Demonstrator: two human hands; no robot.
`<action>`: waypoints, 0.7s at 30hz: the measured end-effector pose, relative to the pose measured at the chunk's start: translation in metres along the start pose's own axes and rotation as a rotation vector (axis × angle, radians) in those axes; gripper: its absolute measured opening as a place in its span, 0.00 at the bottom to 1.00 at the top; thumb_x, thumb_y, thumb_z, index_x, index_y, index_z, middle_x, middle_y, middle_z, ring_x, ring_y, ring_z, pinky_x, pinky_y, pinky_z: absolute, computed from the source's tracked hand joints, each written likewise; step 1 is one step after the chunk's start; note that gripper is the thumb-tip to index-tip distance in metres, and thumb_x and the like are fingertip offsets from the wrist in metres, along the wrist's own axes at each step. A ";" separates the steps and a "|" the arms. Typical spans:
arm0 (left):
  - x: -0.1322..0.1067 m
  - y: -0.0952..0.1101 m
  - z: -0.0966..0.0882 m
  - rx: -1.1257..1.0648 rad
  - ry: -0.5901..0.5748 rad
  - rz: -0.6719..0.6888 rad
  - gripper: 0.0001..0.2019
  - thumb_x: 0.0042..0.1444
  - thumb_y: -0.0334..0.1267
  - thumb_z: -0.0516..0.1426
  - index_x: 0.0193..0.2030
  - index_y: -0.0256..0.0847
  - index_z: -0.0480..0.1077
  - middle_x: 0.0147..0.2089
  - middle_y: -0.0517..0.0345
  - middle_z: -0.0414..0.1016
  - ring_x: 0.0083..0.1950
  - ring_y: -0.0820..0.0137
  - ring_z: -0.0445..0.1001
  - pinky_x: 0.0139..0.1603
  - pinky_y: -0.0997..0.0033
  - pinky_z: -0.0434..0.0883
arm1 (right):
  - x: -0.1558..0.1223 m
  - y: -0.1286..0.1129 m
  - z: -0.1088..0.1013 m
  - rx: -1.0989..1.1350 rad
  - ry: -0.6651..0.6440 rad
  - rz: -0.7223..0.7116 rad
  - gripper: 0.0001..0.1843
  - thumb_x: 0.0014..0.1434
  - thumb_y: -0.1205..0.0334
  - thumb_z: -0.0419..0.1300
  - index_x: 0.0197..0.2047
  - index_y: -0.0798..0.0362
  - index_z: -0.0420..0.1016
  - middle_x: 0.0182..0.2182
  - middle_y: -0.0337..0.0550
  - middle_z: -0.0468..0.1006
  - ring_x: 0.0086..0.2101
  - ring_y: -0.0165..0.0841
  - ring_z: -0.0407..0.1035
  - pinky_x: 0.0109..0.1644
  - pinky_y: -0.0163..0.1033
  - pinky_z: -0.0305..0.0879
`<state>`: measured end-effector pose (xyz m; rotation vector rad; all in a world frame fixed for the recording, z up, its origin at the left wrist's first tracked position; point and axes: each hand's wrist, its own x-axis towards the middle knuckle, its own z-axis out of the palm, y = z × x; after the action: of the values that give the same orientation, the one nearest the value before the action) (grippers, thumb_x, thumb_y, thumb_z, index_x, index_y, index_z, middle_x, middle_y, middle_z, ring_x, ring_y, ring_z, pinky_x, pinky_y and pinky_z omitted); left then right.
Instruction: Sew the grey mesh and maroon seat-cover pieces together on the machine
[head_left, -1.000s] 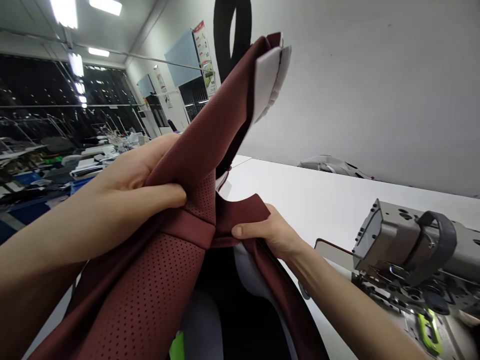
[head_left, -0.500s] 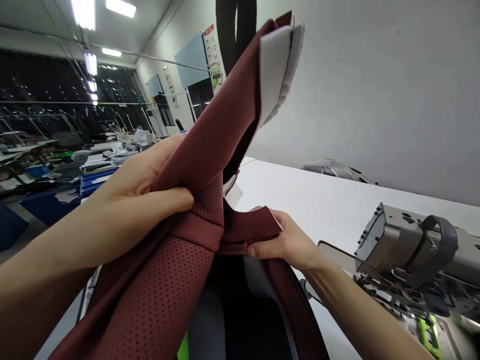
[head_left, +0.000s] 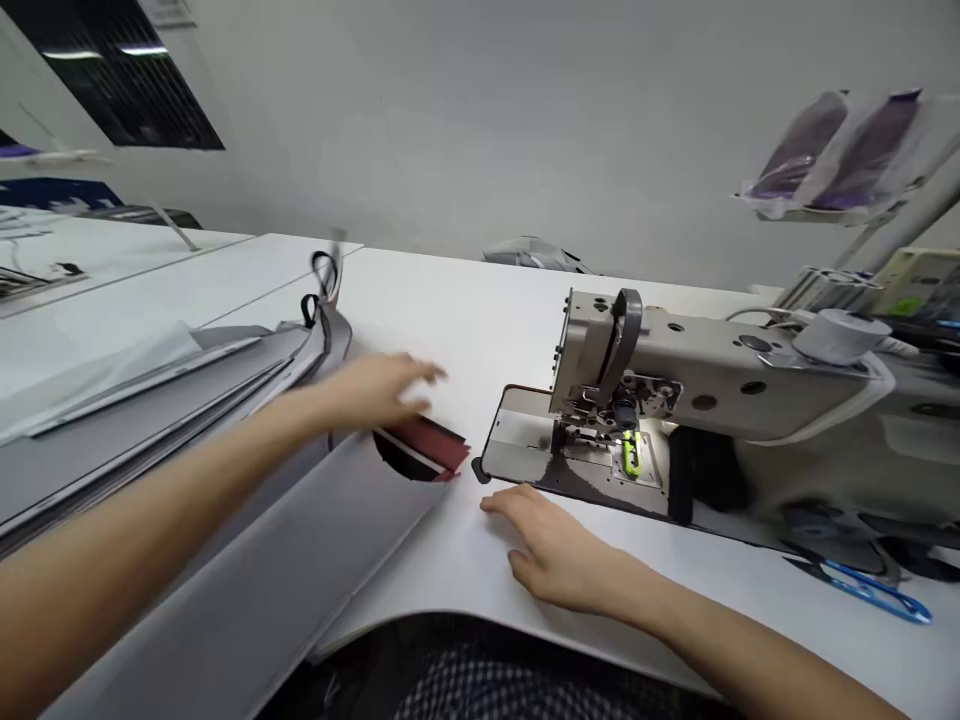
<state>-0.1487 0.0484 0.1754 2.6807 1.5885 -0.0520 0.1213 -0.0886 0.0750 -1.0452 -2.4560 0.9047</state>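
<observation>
My left hand (head_left: 379,388) is over the table with fingers apart and nothing in it, slightly blurred. Just below it lies a stitched cover piece, its pale grey backing (head_left: 300,540) facing up and a maroon end (head_left: 431,442) showing at the tip. My right hand (head_left: 559,550) is open too, its fingers curving over the white tabletop (head_left: 442,310) in front of the sewing machine (head_left: 637,360). It holds nothing. A bright green part (head_left: 632,455) sits beside the machine's needle area.
Layered grey pieces (head_left: 247,370) with black loops lie at the left. Blue thread snips (head_left: 870,590) rest on the right front. A white thread cone (head_left: 840,335) stands on the machine, and bagged purple cones (head_left: 862,150) hang above. A grey bundle (head_left: 532,252) lies by the wall.
Both hands have let go of the maroon cover piece, which now lies on the table at left, grey backing up. The view has turned right and down toward the sewing machine.
</observation>
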 end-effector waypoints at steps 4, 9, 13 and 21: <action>-0.016 0.035 0.061 -0.026 -0.057 0.222 0.10 0.59 0.38 0.57 0.46 0.46 0.76 0.49 0.57 0.78 0.50 0.63 0.74 0.52 0.64 0.68 | 0.023 0.007 0.033 -0.219 0.182 -0.177 0.35 0.54 0.75 0.54 0.66 0.69 0.58 0.68 0.64 0.54 0.67 0.48 0.47 0.71 0.53 0.52; -0.021 0.029 0.116 -0.196 0.121 0.044 0.12 0.65 0.42 0.52 0.47 0.44 0.74 0.55 0.55 0.75 0.57 0.62 0.70 0.59 0.59 0.68 | 0.071 0.002 0.055 -0.470 0.259 -0.283 0.17 0.59 0.71 0.55 0.51 0.65 0.72 0.44 0.55 0.77 0.44 0.43 0.70 0.53 0.50 0.69; 0.000 0.038 0.145 -0.217 0.150 0.046 0.17 0.65 0.40 0.50 0.58 0.41 0.65 0.68 0.50 0.62 0.71 0.60 0.55 0.69 0.50 0.60 | 0.069 0.019 0.059 -0.577 0.332 -0.336 0.10 0.64 0.72 0.52 0.34 0.55 0.73 0.30 0.42 0.78 0.31 0.35 0.71 0.37 0.41 0.68; 0.080 0.086 0.153 -0.211 0.155 0.184 0.22 0.65 0.33 0.45 0.65 0.40 0.57 0.72 0.49 0.57 0.75 0.60 0.49 0.72 0.45 0.53 | 0.016 0.063 0.034 -0.728 0.526 -0.193 0.14 0.66 0.75 0.50 0.47 0.61 0.75 0.49 0.50 0.81 0.47 0.36 0.75 0.46 0.41 0.70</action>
<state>-0.0370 0.0716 0.0195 2.7027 1.2891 0.3155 0.1267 -0.0577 0.0087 -1.0406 -2.3674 -0.3403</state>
